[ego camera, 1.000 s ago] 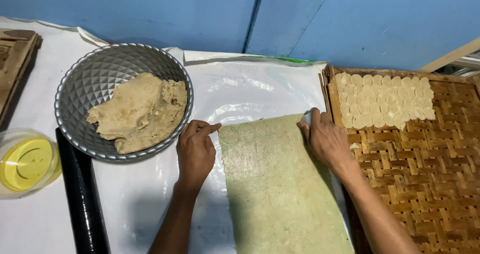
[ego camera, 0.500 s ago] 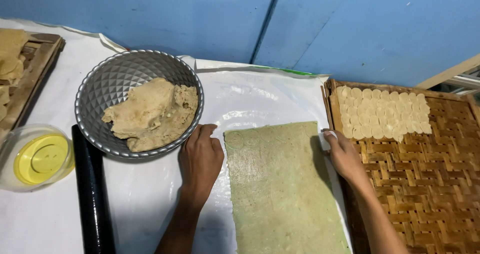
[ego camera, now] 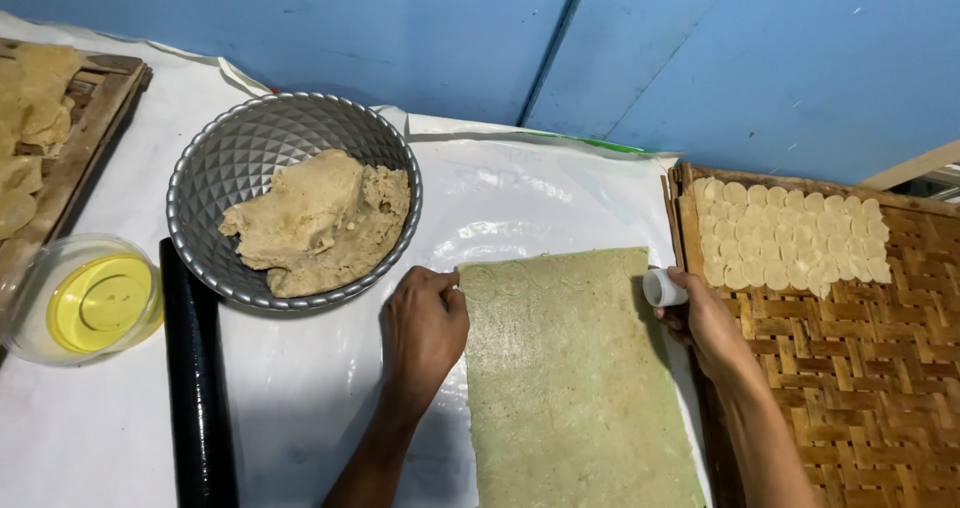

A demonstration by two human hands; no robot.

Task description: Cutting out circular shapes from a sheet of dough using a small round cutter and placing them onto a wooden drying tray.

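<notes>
Since the earlier shot both hands have slid up to the far edge of the dough sheet [ego camera: 575, 378], and faint round cuts now show along that top edge, so looks like a row of circles got pressed in.

Left hand [ego camera: 425, 333] lies flat and open on the white plastic-covered worktop [ego camera: 300, 408], fingertips touching the sheet's corner at about 10 o'clock, probably pinning it so it doesn't shift or lift. Right hand [ego camera: 705, 323] is closed around a small white round cutter [ego camera: 663, 288], held just off the sheet's top right corner at roughly 2 o'clock, right beside the woven bamboo tray [ego camera: 860, 368].

That tray sits at 3 o'clock of the sheet, and its far corner is packed with pale cut dough discs [ego camera: 790, 233] in neat overlapping rows, which makes sense: short trip from sheet to tray.

Over at 10 o'clock of the sheet is a silver faceted bowl [ego camera: 250, 148] with a lump of brownish raw dough [ego camera: 320, 223]. A black rolling pin [ego camera: 195, 388] lies at 9 o'clock, and past it a clear tub with a yellow lid [ego camera: 90, 303]. A wooden tray [ego camera: 70, 138] with more dough pieces peeks in at the far left.
</notes>
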